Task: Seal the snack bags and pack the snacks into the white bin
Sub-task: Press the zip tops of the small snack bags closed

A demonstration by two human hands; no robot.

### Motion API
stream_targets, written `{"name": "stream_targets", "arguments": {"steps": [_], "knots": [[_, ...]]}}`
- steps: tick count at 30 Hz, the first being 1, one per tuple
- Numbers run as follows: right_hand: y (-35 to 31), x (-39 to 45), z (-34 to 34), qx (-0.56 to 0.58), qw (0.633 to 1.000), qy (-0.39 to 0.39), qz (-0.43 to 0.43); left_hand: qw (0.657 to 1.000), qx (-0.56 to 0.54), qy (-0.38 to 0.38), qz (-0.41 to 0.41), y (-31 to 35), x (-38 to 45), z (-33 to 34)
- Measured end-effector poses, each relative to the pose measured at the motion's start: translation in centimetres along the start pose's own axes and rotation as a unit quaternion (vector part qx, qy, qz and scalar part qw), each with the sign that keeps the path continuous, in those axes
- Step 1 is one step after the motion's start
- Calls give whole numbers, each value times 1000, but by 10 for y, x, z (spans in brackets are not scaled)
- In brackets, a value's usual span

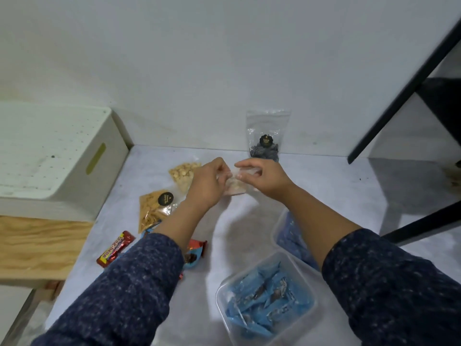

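Both hands at the counter's (324, 186) middle, pinching 1 clear snack bag (235, 187) by its top edge: left hand (207, 184) clamped on the left end, right hand (262, 179) clamped on the right end. Bag's bottom apparently touching the counter, contents pale and blurred. White bin (50, 156) beyond the left edge, on a wooden stand (37, 248). Dark-snack bag (267, 136) upright against the back wall. 2 open bags (159, 208) left of centre. 2 clear tubs (264, 298) near the front right.
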State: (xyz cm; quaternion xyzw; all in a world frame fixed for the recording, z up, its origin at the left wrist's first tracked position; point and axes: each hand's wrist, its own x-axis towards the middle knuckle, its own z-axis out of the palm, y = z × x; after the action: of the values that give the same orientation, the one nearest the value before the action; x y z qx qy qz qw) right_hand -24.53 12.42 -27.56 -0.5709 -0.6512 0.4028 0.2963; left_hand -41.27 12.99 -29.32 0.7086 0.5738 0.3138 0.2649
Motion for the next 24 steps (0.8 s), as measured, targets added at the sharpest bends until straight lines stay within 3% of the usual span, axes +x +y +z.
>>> {"name": "stream_targets", "arguments": {"steps": [9,14,24], "knots": [[-98,13,-16,-11,988,149,-47,991,-111,64,29,58,25,-91],[-168,16,-15,-52,964,253,-65,990,-97,71,79,78,41,-148],[-247,29,7,-117,931,332,-95,982,-58,72,163,84,67,-228]]}}
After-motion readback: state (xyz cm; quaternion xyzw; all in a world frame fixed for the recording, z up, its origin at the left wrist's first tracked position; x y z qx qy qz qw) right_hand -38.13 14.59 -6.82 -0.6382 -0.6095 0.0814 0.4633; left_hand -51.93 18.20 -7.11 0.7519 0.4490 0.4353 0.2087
